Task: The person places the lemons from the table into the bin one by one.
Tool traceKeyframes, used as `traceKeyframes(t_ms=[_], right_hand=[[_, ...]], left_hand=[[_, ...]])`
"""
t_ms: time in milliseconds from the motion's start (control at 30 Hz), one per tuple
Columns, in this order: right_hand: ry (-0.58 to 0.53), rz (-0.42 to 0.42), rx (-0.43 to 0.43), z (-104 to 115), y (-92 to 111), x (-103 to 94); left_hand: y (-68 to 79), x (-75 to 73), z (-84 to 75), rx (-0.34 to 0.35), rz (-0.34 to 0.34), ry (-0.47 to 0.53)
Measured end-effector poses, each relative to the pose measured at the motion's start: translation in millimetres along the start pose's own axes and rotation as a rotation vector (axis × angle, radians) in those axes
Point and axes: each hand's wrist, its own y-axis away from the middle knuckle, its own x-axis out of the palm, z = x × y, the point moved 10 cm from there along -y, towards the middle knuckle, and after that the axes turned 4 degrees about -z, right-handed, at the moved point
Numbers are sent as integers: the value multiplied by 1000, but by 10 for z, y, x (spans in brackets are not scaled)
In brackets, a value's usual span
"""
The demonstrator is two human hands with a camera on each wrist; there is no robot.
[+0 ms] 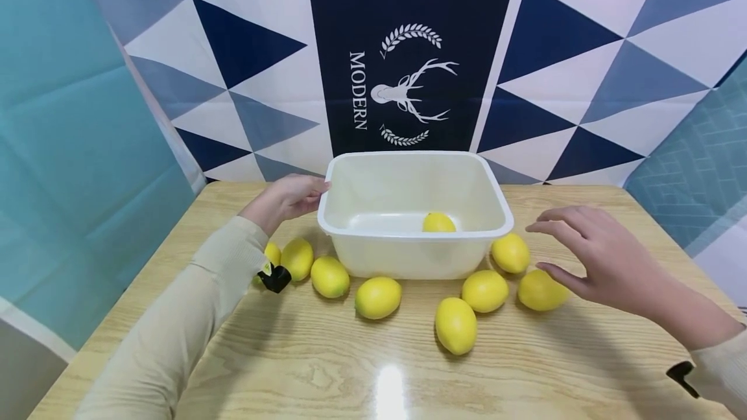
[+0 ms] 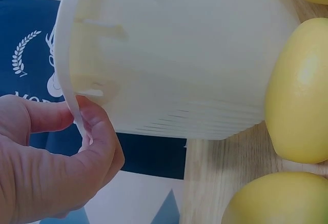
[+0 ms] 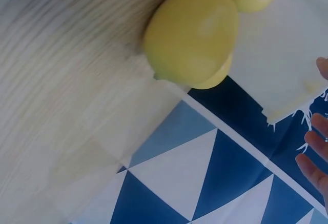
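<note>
A white plastic basin (image 1: 403, 256) stands at the far side of the table with one lemon (image 1: 439, 222) inside. My left hand (image 1: 288, 198) pinches its left rim between thumb and curled fingers, as the left wrist view shows up close at the rim (image 2: 65, 44). My right hand (image 1: 607, 261) hovers to the right of the basin, fingers spread and gently bent, holding nothing. Nearest to it lie a lemon (image 1: 541, 290) below the thumb and another lemon (image 1: 510, 253) beside the basin's right corner. In the right wrist view, a large lemon (image 3: 192, 34) appears beyond the fingertips (image 3: 309, 170).
More lemons lie along the basin's front, among them one lemon (image 1: 378, 297) at the middle and one (image 1: 456, 326) closest to me. Several sit at the left under my forearm. A patterned cloth (image 1: 408, 50) hangs behind the wooden table (image 1: 327, 368).
</note>
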Motion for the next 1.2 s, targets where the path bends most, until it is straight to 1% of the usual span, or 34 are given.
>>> traceKeyframes(t_ms=[167,267,433,533,633,733,833,933,1067,1200], right_hand=[[10,66,-15,23,142,78],[-2,110,-16,39,237,154],[-23,147,-26,69,360,280],[-27,164,-17,61,419,350],[-31,199,2,45,496,435],[-31,242,13,39,590,532],[-24,280,-4,55,679,623],[-19,287,-16,53,743,656],[-22,269,-17,28,781,654],[-46,308,-29,34,820,732]], left_hand=[[-13,21,-4,5,-9,-18],[-25,18,12,1,-12,-20],[-37,14,7,14,-11,-39],[-40,26,-21,29,-9,-50],[-39,40,-35,29,-8,-55],[-47,44,-49,31,-24,-71],[-50,47,-53,38,-41,-79],[-55,43,-27,34,-56,-77],[-53,22,9,30,-62,-62],[-50,-1,35,26,-57,-43]])
